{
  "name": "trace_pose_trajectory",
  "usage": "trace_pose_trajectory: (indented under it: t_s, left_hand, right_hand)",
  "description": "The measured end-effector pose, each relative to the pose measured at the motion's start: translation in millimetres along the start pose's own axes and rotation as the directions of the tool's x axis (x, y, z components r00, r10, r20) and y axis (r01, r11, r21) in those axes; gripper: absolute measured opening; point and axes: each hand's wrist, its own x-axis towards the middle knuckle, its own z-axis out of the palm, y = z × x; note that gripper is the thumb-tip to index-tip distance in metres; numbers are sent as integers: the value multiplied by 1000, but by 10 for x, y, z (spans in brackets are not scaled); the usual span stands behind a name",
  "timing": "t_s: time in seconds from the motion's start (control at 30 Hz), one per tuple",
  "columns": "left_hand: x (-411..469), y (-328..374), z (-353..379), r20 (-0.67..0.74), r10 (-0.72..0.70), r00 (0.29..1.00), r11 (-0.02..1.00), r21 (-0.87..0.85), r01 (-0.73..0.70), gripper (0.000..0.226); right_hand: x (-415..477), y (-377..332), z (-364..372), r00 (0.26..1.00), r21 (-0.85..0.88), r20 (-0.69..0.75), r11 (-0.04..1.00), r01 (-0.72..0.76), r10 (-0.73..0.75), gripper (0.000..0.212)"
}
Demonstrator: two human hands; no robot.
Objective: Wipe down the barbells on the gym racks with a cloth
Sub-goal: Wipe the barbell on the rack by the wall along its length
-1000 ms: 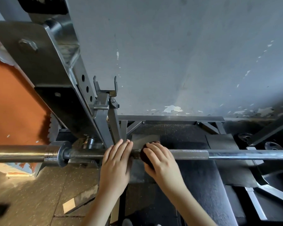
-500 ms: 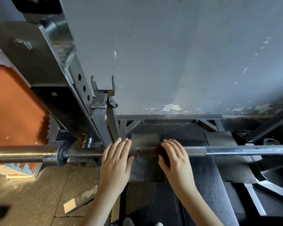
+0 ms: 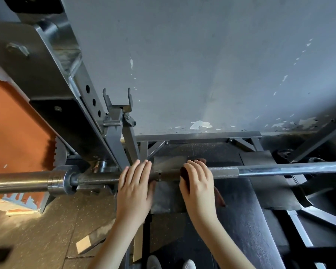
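Observation:
A steel barbell [image 3: 279, 169] lies level across the view on a grey rack, its thick sleeve [image 3: 17, 181] at the left. My left hand [image 3: 134, 189] rests on the knurled shaft just right of the rack upright, fingers straight and laid over the bar. A short gap to the right, my right hand [image 3: 199, 187] holds a dark red cloth [image 3: 219, 197] wrapped over the bar. The cloth peeks out past my fingertips and hangs below my palm. My right thumb is hidden.
The rack upright [image 3: 81, 105] with holes and an empty J-hook [image 3: 117, 107] rise at the left, close to a grey wall [image 3: 202, 65]. A black bench pad [image 3: 250, 230] and frame bars lie under the barbell. My shoes [image 3: 188, 265] show at the bottom edge.
My right hand has slid the cloth to the right along the bar, widening the gap from my left hand. The left hand has stayed in place.

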Motion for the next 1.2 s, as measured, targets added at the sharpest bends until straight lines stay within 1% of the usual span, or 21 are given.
trace_pose_trajectory:
  t_s: [0.07, 0.13, 0.17, 0.23, 0.27, 0.33, 0.37, 0.43, 0.5, 0.53, 0.63, 0.73, 0.77, 0.83, 0.9, 0.93, 1.0, 1.07, 1.1, 1.13, 1.2]
  left_hand:
    - [-15, 2, -5, 40, -4, 999, 1000, -9, 4, 64]
    - [-11, 11, -33, 53, -17, 998, 1000, -12, 18, 62]
    - [-8, 19, -43, 47, -15, 999, 1000, -16, 15, 57]
    - [0, 38, -58, 24, -21, 999, 1000, -17, 21, 43]
    - [9, 59, -78, 40, -44, 998, 999, -21, 45, 48]
    - [30, 78, -99, 77, -73, 994, 997, -13, 74, 62]
    - [42, 86, -104, 75, -70, 995, 998, -1, 70, 64]
    - [76, 114, -101, 85, -52, 995, 999, 20, 51, 66]
    - [133, 169, -80, 93, -9, 996, 999, 42, 5, 63]
    - [163, 204, -65, 94, 4, 996, 999, 44, -8, 60]
    - [204, 254, -36, 106, 5, 994, 999, 35, -9, 63]
    - [187, 263, -47, 97, 8, 995, 999, 37, -12, 67]
    - [180, 268, -46, 94, 10, 995, 999, 41, -14, 65]
    - [167, 274, -41, 85, 14, 996, 998, 55, -19, 57]
    - [161, 267, -22, 75, 10, 997, 998, 58, -15, 53]
    - [163, 264, -17, 74, 4, 997, 999, 53, -8, 54]
    - [173, 274, -18, 80, -14, 997, 999, 43, 10, 62]
    - [184, 299, -30, 86, -36, 996, 999, 39, 33, 67]
    - [192, 313, -28, 82, -39, 996, 998, 43, 36, 66]
    - [198, 332, -24, 80, -34, 996, 998, 49, 31, 63]
    - [223, 416, -3, 86, 7, 996, 998, 64, -12, 56]
  right_hand:
    - [33, -192, 79, 988, 46, 49, 988, 145, -148, 29]
    - [67, -122, 30, 958, 48, 109, 964, 260, -264, 29]
    - [77, -11, -17, 958, 33, 112, 964, 262, -264, 28]
    - [62, 196, -121, 985, -7, 87, 989, 150, -148, 32]
    - [41, 243, -144, 996, -18, 54, 997, 74, -73, 31]
    - [15, 152, -83, 1000, -15, -19, 1000, 0, -1, 25]
    - [11, 42, -21, 1000, 0, -26, 1000, -5, 5, 27]
    - [7, -119, 46, 992, 17, 35, 993, 117, -117, 32]
    - [40, -14, -30, 967, -4, 96, 971, 238, -236, 33]
    - [58, 111, -90, 967, -23, 91, 970, 242, -239, 33]
    - [68, 401, -241, 997, -43, -10, 996, 73, -74, 31]
    - [27, 188, -113, 996, -5, -82, 999, -35, 35, 30]
    - [4, 76, -50, 998, 9, -68, 1000, -18, 18, 29]
    - [-34, 4, -26, 993, 10, 0, 993, 114, -114, 25]
    - [-10, 218, -126, 980, -34, 56, 980, 195, -193, 24]
    - [5, 368, -195, 983, -65, 52, 982, 179, -176, 24]
    - [24, 581, -321, 998, -80, -20, 995, 53, -54, 29]
    - [15, 559, -301, 994, -42, -90, 997, -65, 61, 33]
    - [14, 469, -249, 992, -31, -99, 996, -86, 83, 30]
    - [-2, 357, -195, 994, -21, -82, 997, -80, 78, 27]
    - [-27, 264, -150, 999, -10, -9, 999, 37, -37, 27]
